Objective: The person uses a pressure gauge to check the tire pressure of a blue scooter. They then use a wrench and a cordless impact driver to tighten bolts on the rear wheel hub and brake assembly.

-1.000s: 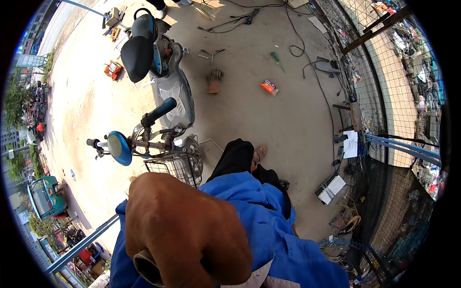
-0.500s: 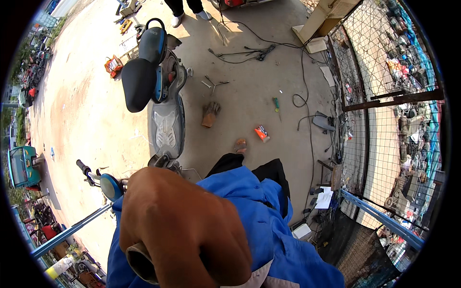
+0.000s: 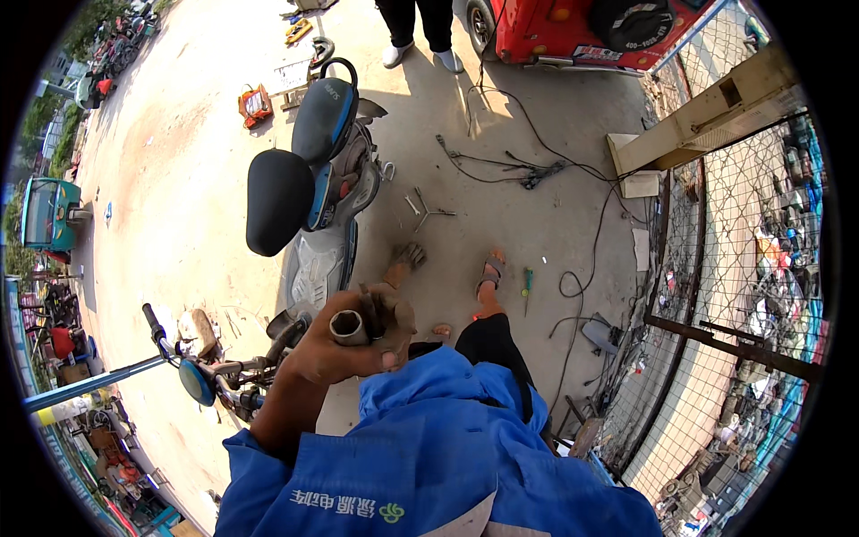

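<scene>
My left hand (image 3: pixel 344 349) is raised in front of my blue jacket (image 3: pixel 447 430), its fingers curled round a metal tube socket (image 3: pixel 347 328). The socket's open, six-sided end points up at me. Its lower part is hidden in the hand. My right hand is out of sight. Beyond the left hand, a brown and grey work glove (image 3: pixel 407 259) lies on the ground, partly covered by it. A three-armed wrench (image 3: pixel 429 212) lies farther off, and a green-handled screwdriver (image 3: pixel 527 285) is to the right, past my sandalled foot (image 3: pixel 491 274).
A scooter (image 3: pixel 313 206) stands at left, its handlebar (image 3: pixel 157 331) close to my left arm. Black cables (image 3: pixel 537 174) trail over the ground at right, beside a wire mesh fence (image 3: pixel 743 224). A person (image 3: pixel 419 31) stands ahead near a red vehicle (image 3: pixel 582 31).
My left hand has dropped away from close under the camera, still with the socket. The view has tilted up, and one foot has stepped forward, largely covering the orange box.
</scene>
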Motion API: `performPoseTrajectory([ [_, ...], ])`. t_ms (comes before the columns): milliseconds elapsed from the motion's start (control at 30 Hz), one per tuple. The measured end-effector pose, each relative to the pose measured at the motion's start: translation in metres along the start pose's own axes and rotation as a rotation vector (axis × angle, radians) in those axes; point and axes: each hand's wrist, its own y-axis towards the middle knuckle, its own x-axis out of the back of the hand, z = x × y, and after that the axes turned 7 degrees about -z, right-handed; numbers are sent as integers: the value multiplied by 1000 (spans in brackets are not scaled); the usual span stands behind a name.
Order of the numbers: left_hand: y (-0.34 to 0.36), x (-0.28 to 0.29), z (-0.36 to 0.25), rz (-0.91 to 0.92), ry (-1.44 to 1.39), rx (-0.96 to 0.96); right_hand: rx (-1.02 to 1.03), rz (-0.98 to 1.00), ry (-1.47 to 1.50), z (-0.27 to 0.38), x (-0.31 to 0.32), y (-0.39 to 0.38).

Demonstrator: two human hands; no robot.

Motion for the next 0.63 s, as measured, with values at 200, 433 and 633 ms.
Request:
performPoseTrajectory([
  [200,63,35,78,-593,-11,240,128,-6,-149,43,125,106],
  [433,88,54,127,-891,402,576,335,86,-183,215,263,167],
  [633,89,71,168,-922,637,613,450,170,-328,351,290,210],
])
